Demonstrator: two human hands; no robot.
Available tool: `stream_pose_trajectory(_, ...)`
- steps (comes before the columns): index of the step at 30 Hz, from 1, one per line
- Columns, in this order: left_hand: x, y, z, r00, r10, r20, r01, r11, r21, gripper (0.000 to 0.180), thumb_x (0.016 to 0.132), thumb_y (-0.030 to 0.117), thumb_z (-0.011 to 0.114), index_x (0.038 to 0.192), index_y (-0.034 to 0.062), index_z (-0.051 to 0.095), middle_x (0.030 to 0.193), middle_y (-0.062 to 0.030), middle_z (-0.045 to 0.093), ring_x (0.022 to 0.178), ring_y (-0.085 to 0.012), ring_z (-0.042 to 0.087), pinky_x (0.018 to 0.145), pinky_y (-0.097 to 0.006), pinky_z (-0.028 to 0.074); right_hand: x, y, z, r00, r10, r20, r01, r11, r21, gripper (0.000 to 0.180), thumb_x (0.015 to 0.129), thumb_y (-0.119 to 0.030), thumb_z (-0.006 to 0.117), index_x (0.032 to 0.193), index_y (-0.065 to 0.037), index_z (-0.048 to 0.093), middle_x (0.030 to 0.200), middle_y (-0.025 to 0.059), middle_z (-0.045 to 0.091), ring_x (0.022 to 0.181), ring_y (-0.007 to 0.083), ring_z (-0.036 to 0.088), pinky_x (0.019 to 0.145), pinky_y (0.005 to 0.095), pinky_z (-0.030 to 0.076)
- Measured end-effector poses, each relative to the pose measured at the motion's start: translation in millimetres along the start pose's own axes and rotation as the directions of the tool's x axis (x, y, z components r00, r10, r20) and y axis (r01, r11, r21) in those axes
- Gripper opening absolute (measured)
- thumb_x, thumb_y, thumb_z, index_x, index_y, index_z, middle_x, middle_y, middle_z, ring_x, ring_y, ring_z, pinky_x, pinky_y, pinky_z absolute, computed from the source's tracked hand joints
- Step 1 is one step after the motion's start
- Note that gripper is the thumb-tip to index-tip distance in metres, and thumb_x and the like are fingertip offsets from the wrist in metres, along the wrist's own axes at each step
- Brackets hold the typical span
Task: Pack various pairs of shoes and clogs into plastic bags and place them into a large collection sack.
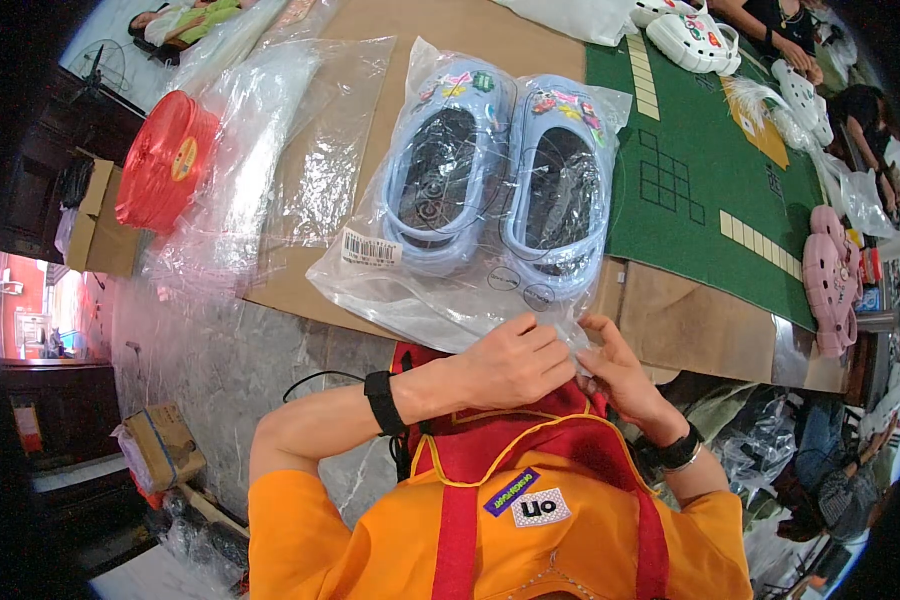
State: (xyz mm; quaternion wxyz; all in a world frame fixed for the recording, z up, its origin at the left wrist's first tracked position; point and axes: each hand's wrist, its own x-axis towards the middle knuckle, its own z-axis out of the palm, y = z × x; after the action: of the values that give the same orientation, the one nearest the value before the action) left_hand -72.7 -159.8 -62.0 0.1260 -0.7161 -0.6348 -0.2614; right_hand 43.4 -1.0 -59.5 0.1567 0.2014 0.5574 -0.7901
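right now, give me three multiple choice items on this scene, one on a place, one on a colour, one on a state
1. Where does the bagged pair of clogs lie?
A. on the brown board
B. on the floor
C. in the red tub

2. What colour are these clogs?
A. pink
B. light blue
C. black

3. What are the left hand and right hand doing?
A. resting apart on the green mat
B. both pinching the open edge of the bag
C. lifting a carton

Answers:
1 A, the bag rests on the board beside the green mat.
2 B, both clogs show pale blue through the clear plastic.
3 B, each hand's grip is closed on the plastic at the near edge of the bag.
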Motion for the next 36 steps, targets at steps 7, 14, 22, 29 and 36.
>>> stream_pose_trajectory(7, -3, 1, 2, 1.000, -0.015, -0.016, 0.016, 0.999, 0.029, 0.016, 0.066, 0.019, 0.054, 0.077, 0.0079, 0.055, 0.065, -0.0003, 0.041, 0.065, -0.0148, 0.046, 0.058, -0.028, 0.035, 0, 4, 0, 1.000, 0.005, 0.002, -0.005, 0.999, 0.044, 0.042, 0.088, -0.016, 0.052, 0.123, -0.008, 0.030, 0.078, -0.0007, 0.053, 0.064, 0.0052, 0.047, 0.055, 0.0186, 0.037)
stream_pose_trajectory(14, -5, 3, 5, 1.000, -0.011, -0.014, 0.012, 1.000, 0.013, 0.015, 0.066, 0.020, 0.054, 0.076, 0.0085, 0.054, 0.066, -0.0002, 0.042, 0.065, -0.0146, 0.047, 0.059, -0.028, 0.036, 4, 8, 2, 1.000, 0.020, 0.001, -0.020, 0.997, 0.072, 0.043, 0.089, -0.016, 0.052, 0.124, -0.006, 0.029, 0.078, -0.0006, 0.053, 0.063, 0.0054, 0.047, 0.055, 0.0194, 0.038)
stream_pose_trajectory(22, -10, 4, 9, 0.998, -0.066, -0.020, 0.067, 0.998, 0.020, 0.014, 0.066, 0.020, 0.053, 0.075, 0.0089, 0.052, 0.067, -0.0008, 0.042, 0.067, -0.0157, 0.047, 0.060, -0.029, 0.036, 8, 8, 7, 0.998, 0.055, -0.039, -0.053, 0.997, 0.063, 0.045, 0.090, -0.015, 0.050, 0.126, -0.005, 0.026, 0.072, -0.0016, 0.051, 0.059, 0.0052, 0.046, 0.052, 0.0186, 0.036)
stream_pose_trajectory(29, -15, 4, 13, 0.995, -0.098, -0.032, 0.098, 0.995, 0.012, 0.015, 0.067, 0.021, 0.053, 0.076, 0.0087, 0.052, 0.068, -0.0011, 0.043, 0.069, -0.0168, 0.047, 0.062, -0.031, 0.036, 11, 16, 6, 0.999, 0.025, -0.041, -0.021, 0.993, 0.112, 0.045, 0.089, -0.014, 0.050, 0.126, -0.005, 0.024, 0.071, 0.0000, 0.050, 0.060, 0.0061, 0.047, 0.050, 0.0192, 0.037)
stream_pose_trajectory(36, -17, 1, 12, 0.994, -0.104, -0.030, 0.104, 0.995, 0.007, 0.013, 0.068, 0.020, 0.053, 0.075, 0.0088, 0.052, 0.068, -0.0011, 0.043, 0.069, -0.0166, 0.047, 0.062, -0.030, 0.036, 10, 11, 9, 0.998, 0.055, -0.042, -0.049, 0.990, 0.132, 0.046, 0.089, -0.013, 0.050, 0.126, -0.007, 0.023, 0.070, 0.0017, 0.051, 0.059, 0.0072, 0.048, 0.051, 0.0191, 0.037)
